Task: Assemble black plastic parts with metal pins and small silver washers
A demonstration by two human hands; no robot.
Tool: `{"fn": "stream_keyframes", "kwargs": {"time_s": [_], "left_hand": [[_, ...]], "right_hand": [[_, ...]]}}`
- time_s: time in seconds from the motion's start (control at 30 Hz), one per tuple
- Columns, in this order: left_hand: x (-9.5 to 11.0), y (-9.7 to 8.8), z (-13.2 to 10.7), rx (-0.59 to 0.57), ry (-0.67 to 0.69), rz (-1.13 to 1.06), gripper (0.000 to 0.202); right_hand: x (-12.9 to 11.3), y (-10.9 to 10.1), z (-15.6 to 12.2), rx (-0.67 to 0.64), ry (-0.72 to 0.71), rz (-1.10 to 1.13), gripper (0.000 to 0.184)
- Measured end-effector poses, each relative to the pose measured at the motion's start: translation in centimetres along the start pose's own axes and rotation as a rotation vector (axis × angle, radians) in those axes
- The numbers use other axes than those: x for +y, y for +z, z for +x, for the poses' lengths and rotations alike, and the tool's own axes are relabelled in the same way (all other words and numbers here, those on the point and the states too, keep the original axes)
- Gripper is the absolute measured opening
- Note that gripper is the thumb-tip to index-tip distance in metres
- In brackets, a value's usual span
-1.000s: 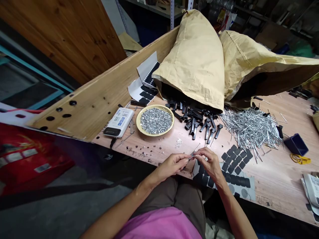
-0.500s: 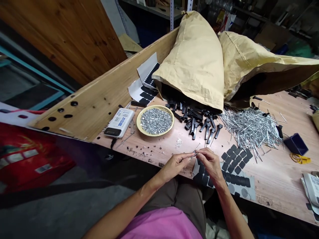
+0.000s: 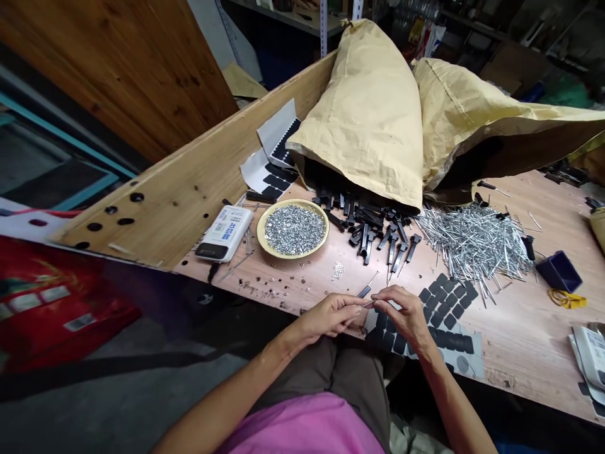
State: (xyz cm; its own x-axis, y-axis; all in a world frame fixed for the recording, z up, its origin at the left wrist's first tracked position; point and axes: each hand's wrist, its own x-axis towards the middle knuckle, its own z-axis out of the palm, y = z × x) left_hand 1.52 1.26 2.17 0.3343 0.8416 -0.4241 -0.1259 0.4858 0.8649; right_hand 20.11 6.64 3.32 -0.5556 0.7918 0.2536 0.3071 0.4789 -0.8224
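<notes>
My left hand [image 3: 331, 314] and my right hand [image 3: 403, 313] meet at the near edge of the wooden table [image 3: 520, 334], fingertips pinched together on a thin metal pin [image 3: 370, 304]. A black-handled pin [image 3: 365, 291] lies on the table just beyond my fingers. Under my right hand lies a sheet of black adhesive pads [image 3: 449, 321]. Farther off are a yellow dish of small metal washers [image 3: 293, 228], a scatter of black plastic parts [image 3: 378, 230] and a heap of silver pins [image 3: 475, 243].
Two tan paper sacks [image 3: 378, 107] lie across the back of the table. A white device [image 3: 225, 232] sits left of the dish. A blue box [image 3: 559, 271] and yellow rubber bands [image 3: 567, 299] are at the right. A wooden board [image 3: 198, 170] walls the left side.
Both hands dropped slightly toward the table edge and stayed pinched together. The black-handled pin now lies on the table beyond the fingers.
</notes>
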Motion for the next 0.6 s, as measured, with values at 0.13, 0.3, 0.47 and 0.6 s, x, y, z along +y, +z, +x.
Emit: {"fn": "stream_keyframes", "kwargs": {"time_s": [0.13,0.3,0.47,0.6], "left_hand": [[0.1,0.5,0.0,0.135,0.183,0.055,0.028],[-0.1,0.1,0.1,-0.063,-0.076,-0.113,0.053],[-0.4,0.0,0.3,-0.111,-0.132,-0.121,0.059],[-0.1,0.2,0.2,-0.055,-0.068,-0.049,0.055]], "right_hand": [[0.3,0.3,-0.5,0.039,0.047,0.007,0.023],[0.6,1.0,-1.1,0.091,0.165,0.131,0.026],[0.5,0.9,-1.2,0.102,0.06,0.063,0.02],[0.3,0.3,-1.2,0.054,0.03,0.012,0.019]]}}
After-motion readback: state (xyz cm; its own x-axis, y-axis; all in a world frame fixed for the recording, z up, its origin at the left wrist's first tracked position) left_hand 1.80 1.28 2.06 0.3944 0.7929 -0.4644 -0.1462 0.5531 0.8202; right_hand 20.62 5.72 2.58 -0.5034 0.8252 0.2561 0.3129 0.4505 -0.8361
